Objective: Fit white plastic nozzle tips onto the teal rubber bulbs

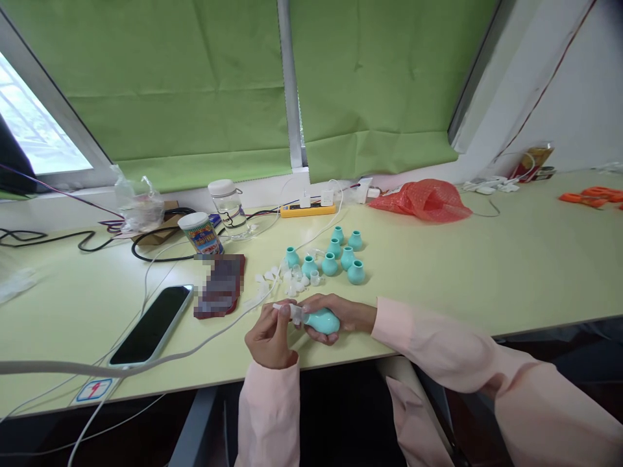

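Near the table's front edge, my right hand (338, 312) is wrapped round a teal rubber bulb (322, 321), which lies on its side with its neck to the left. My left hand (272, 337) pinches a translucent plastic nozzle (294, 314) at the bulb's neck, its thin tip pointing left. Several teal bulbs (329, 264) stand upright with open necks just beyond my hands. Small clear and white plastic parts (292, 283) lie in a loose pile left of those bulbs.
A phone (152, 325), a dark red item (221, 285), a printed canister (200, 233) and a clear bottle (228, 209) are at left. White cables (214, 336) cross the table (438, 272). Behind are a yellow power strip (307, 210) and red bubble wrap (422, 200); orange-handled scissors (591, 196) lie far right.
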Demonstrator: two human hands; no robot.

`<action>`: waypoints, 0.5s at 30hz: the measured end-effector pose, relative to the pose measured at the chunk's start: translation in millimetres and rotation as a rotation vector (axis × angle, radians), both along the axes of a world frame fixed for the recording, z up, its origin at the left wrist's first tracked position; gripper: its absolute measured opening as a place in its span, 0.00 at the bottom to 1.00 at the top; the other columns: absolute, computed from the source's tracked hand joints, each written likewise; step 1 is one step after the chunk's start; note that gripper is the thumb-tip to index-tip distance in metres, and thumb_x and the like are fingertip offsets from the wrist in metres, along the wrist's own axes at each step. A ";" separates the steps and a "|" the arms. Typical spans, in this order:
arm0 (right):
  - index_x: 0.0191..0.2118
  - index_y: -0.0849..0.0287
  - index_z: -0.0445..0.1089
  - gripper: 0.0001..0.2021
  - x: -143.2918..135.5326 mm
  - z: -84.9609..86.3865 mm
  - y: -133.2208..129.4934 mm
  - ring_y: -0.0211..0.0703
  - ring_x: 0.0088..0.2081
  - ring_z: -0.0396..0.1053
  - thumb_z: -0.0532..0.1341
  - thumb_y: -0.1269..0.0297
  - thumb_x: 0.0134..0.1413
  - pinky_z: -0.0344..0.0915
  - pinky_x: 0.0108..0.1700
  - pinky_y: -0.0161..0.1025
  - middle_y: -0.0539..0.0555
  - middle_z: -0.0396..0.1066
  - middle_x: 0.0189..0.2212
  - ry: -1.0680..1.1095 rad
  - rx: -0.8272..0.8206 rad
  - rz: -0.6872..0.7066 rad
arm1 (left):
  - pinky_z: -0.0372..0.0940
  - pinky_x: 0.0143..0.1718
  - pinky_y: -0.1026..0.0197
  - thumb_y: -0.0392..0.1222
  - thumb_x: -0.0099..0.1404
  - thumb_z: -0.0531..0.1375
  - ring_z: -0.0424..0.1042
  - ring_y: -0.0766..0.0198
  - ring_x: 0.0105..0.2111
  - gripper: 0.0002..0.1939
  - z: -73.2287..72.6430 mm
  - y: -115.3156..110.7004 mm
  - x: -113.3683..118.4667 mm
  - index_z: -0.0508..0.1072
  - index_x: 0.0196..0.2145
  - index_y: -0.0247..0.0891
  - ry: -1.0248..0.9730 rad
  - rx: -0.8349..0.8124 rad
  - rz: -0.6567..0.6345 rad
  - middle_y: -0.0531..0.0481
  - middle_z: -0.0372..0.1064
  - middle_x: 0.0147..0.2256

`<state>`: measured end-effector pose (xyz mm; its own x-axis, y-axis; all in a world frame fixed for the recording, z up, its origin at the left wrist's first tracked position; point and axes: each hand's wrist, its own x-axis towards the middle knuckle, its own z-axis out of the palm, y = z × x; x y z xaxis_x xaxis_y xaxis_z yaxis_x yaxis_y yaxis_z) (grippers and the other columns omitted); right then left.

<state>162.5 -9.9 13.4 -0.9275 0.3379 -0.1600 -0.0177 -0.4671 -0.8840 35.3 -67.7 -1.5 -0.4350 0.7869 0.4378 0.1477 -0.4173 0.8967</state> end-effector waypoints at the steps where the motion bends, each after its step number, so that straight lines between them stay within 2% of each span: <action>1: 0.32 0.63 0.62 0.11 -1.0 0.5 -0.4 0.31 0.12 0.56 0.55 0.59 0.46 0.51 0.11 0.27 0.48 0.65 0.14 0.024 0.033 -0.011 | 0.65 0.31 0.60 0.49 0.55 0.56 0.70 0.60 0.29 0.15 -0.8 -0.3 -0.1 0.72 0.19 0.37 -0.019 -0.014 0.008 0.47 0.71 0.24; 3: 0.32 0.62 0.61 0.11 -1.3 3.6 0.0 0.30 0.13 0.58 0.57 0.59 0.45 0.55 0.15 0.28 0.48 0.65 0.17 0.050 0.117 -0.034 | 0.66 0.33 0.59 0.51 0.55 0.56 0.70 0.59 0.31 0.16 -3.1 -0.6 -0.2 0.73 0.21 0.35 -0.041 0.015 -0.002 0.45 0.72 0.28; 6: 0.29 0.63 0.64 0.12 8.3 14.6 5.2 0.32 0.19 0.62 0.61 0.61 0.40 0.61 0.24 0.32 0.49 0.66 0.21 0.068 0.319 -0.079 | 0.67 0.32 0.59 0.53 0.55 0.54 0.69 0.58 0.34 0.18 -6.8 0.0 0.0 0.74 0.30 0.34 -0.091 0.114 -0.038 0.43 0.71 0.33; 9: 0.25 0.63 0.65 0.14 33.4 31.0 15.5 0.38 0.30 0.65 0.65 0.58 0.31 0.62 0.36 0.38 0.51 0.66 0.26 0.132 0.544 -0.247 | 0.67 0.26 0.61 0.49 0.57 0.54 0.68 0.61 0.32 0.15 -9.0 1.5 0.4 0.73 0.34 0.35 -0.150 0.088 -0.038 0.45 0.71 0.32; 11: 0.23 0.61 0.63 0.17 54.7 41.8 23.9 0.40 0.32 0.64 0.64 0.52 0.29 0.61 0.37 0.41 0.52 0.65 0.26 0.162 0.608 -0.476 | 0.66 0.24 0.63 0.45 0.55 0.57 0.68 0.62 0.31 0.11 -10.0 3.2 0.7 0.74 0.30 0.36 -0.141 0.067 -0.045 0.46 0.71 0.30; 13: 0.23 0.60 0.62 0.18 74.5 50.3 33.2 0.40 0.31 0.64 0.58 0.48 0.34 0.62 0.35 0.42 0.53 0.64 0.27 0.131 0.612 -0.786 | 0.66 0.24 0.64 0.42 0.52 0.60 0.69 0.61 0.32 0.07 -11.4 5.0 1.0 0.75 0.26 0.36 -0.119 0.076 -0.068 0.47 0.72 0.29; 15: 0.26 0.61 0.63 0.15 90.2 54.8 43.6 0.41 0.30 0.64 0.54 0.52 0.38 0.63 0.33 0.41 0.54 0.64 0.27 0.107 0.585 -1.113 | 0.66 0.23 0.64 0.42 0.51 0.60 0.69 0.60 0.32 0.07 -12.9 6.4 1.1 0.75 0.25 0.36 -0.104 0.069 -0.090 0.47 0.71 0.28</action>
